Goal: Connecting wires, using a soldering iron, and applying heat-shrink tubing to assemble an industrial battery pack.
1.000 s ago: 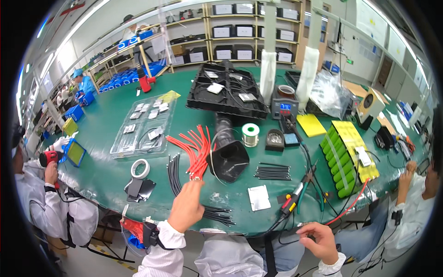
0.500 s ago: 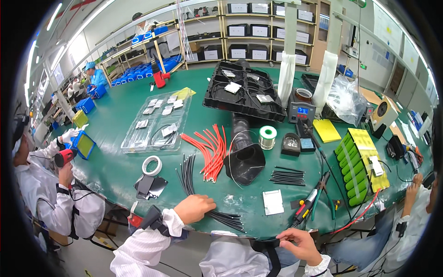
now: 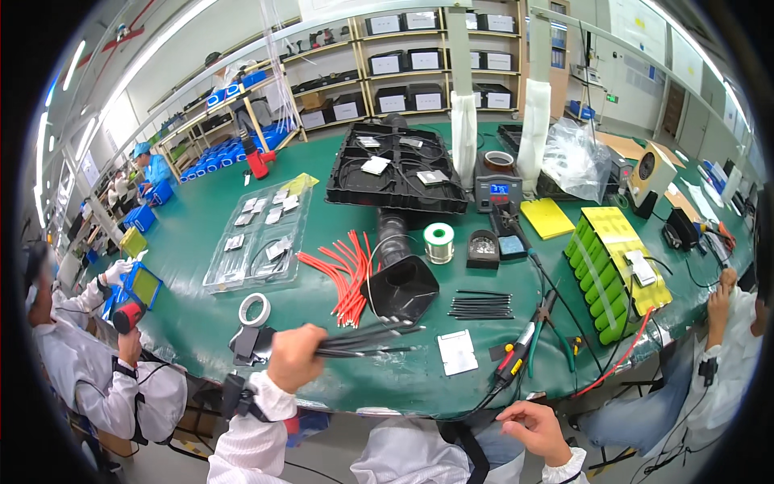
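Note:
My left hand (image 3: 296, 358), slightly blurred, grips a bunch of short black wires (image 3: 363, 340) just over the front part of the green table. The wires fan out to the right from my fist, their ends beside the mouth of a black funnel-shaped hose (image 3: 407, 294). My right hand (image 3: 536, 429) hovers at the table's front edge, its fingers loosely bent and apart, with nothing visible in them. Red wires (image 3: 343, 278) lie beyond my left hand. A smaller row of black wires (image 3: 481, 305) rests to the right of the hose, and a white square piece (image 3: 457, 352) lies nearer.
A solder spool (image 3: 439, 243), a soldering station (image 3: 498, 194) and green-handled pliers (image 3: 551, 339) stand or lie to the right. Further right is a green battery pack (image 3: 601, 278). A clear tray (image 3: 218, 278) and a tape roll (image 3: 254, 309) are at left. Co-workers sit on both sides.
My left hand has gathered the black wires off the table and moved them left and up. My right hand has hardly shifted. The view has turned slightly to the right.

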